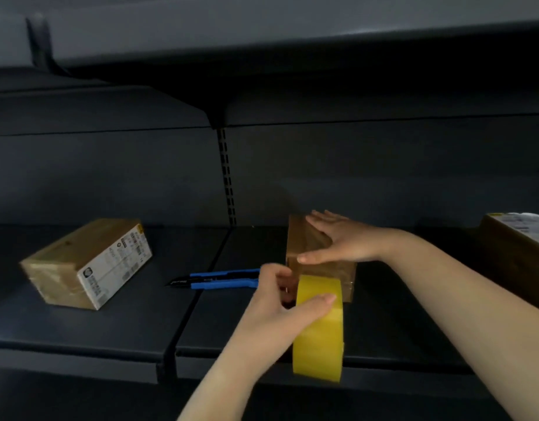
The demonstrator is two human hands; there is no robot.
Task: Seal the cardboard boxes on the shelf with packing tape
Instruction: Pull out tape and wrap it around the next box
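Yellow tape roll [318, 329] pinched in left grip [277, 305]; right grip [338, 238] spread flat on box [310, 253]; labels unreadable.

A dark metal shelf [110, 329] carries a taped cardboard box with a white label [86, 262] at the left, a blue utility knife [219, 279] near the middle, a small brown box [317, 253] just right of it, and another box [517, 247] at the far right edge.

Left hand [280, 302], lower centre of frame, grips the yellow tape roll [318, 329] with curled fingers and thumb over its top, while right hand [338, 241], centre right, lies flat, fingers extended.
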